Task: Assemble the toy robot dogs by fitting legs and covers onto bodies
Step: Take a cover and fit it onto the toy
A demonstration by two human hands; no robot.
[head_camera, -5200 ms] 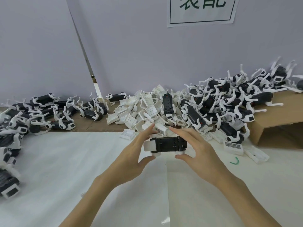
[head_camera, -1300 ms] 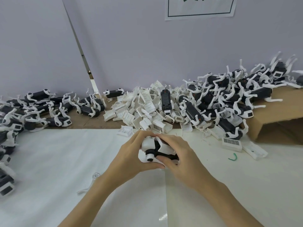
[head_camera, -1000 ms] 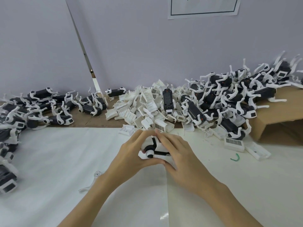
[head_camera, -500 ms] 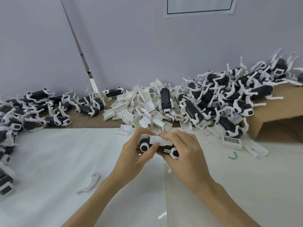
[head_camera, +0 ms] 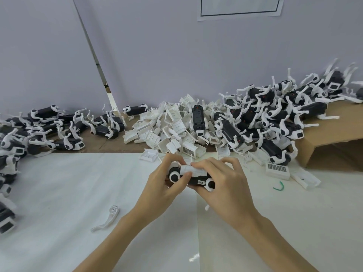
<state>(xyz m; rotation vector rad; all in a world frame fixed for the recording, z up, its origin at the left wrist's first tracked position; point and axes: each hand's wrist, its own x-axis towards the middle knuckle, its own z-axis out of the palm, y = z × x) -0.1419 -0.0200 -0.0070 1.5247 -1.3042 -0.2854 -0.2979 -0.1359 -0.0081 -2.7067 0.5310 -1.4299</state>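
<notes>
Nearest me, both forearms reach in over the white table [head_camera: 59,193]. Left hand [head_camera: 163,190] curls round the toy dog body [head_camera: 193,178] from its left end, thumb lying on the white cover [head_camera: 191,169]; right hand [head_camera: 225,183] wraps the other end, fingertips pinching the cover's top edge. The body is held just above the table, dead centre, its round white hip joints facing me. My judgement: the cover is being seated. I would press evenly along its length with both thumbs, keep the body level, and feel for the snap before letting go; squeezing one end risks a skewed fit. A loose white leg [head_camera: 107,219] lies left of the arms. Farther back, a heap of white covers [head_camera: 169,132], finished dogs [head_camera: 275,114] on cardboard [head_camera: 334,134], then grey wall.
</notes>
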